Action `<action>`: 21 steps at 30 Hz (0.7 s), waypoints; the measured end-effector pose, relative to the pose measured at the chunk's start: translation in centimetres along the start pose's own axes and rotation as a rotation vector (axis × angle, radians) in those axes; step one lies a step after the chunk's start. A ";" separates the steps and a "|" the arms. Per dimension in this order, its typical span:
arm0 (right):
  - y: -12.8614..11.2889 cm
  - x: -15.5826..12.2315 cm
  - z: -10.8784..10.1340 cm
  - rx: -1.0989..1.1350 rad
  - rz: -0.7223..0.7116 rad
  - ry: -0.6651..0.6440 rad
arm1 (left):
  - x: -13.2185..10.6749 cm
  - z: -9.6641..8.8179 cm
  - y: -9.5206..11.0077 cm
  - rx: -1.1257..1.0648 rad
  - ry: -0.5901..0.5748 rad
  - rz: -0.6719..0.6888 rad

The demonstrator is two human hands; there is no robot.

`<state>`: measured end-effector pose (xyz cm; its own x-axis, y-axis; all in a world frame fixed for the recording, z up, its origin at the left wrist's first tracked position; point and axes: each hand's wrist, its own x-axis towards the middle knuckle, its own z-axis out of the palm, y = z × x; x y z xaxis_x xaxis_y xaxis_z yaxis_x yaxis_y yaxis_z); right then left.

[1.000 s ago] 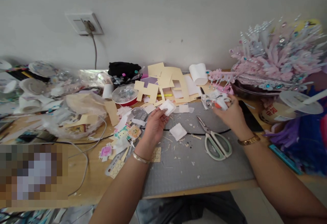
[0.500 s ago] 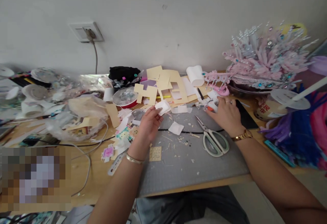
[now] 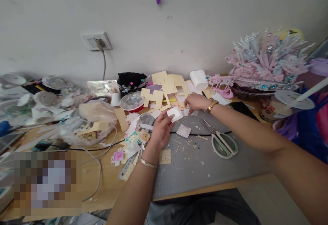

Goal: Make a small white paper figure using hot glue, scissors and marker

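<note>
My left hand (image 3: 161, 129) is over the grey cutting mat (image 3: 205, 163), fingers closed on a small white square piece (image 3: 175, 113). My right hand (image 3: 195, 102) reaches across to the back of the mat, fingertips curled down among the cream card offcuts (image 3: 166, 88) and white scraps; what they touch or hold is hidden. Another white square (image 3: 183, 131) lies on the mat just right of my left hand. White-handled scissors (image 3: 221, 142) lie on the mat under my right forearm.
A pink and silver beaded headdress (image 3: 266, 64) stands at the right. A round clear container with red rim (image 3: 132, 102), a white roll (image 3: 198, 79), plastic bags and tape rolls crowd the left. Cables run across the wooden desk (image 3: 102, 184). A black phone (image 3: 242, 108) lies nearby.
My right hand has left the small cluttered bits near the phone and moved left to the card offcuts. My left hand keeps the white piece. The view shifted slightly.
</note>
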<state>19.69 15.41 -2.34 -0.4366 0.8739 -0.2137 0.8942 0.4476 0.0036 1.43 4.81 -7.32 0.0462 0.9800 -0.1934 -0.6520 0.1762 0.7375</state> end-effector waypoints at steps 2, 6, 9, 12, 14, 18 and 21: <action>0.1 0.4 0.1 0.008 0.017 -0.016 | 0.2 -0.2 -0.1 0.013 0.007 0.017; 0.3 0.5 0.5 0.045 0.047 -0.016 | 0.4 -0.3 -0.1 0.044 0.039 0.035; 0.6 0.1 0.3 0.094 0.086 0.018 | 0.4 -0.2 -0.1 0.068 0.075 0.049; 0.9 -0.8 -0.3 0.143 0.132 0.089 | 0.4 -0.3 -0.1 0.097 0.115 0.056; 1.1 -1.8 -0.3 0.245 0.146 0.222 | 0.4 -0.3 -0.1 0.112 0.138 0.050; 1.2 -3.9 1.5 0.661 0.112 0.549 | 0.4 -0.3 -0.1 0.117 0.150 0.026; 0.9 -4.9 3.6 0.772 0.118 0.612 | 0.4 -0.3 -0.1 0.111 0.160 0.009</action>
<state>22.97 10.89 -4.79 -0.1221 0.9493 0.2895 0.6595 0.2956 -0.6911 1.32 5.13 -7.68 -0.0861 0.9560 -0.2804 -0.5637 0.1854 0.8049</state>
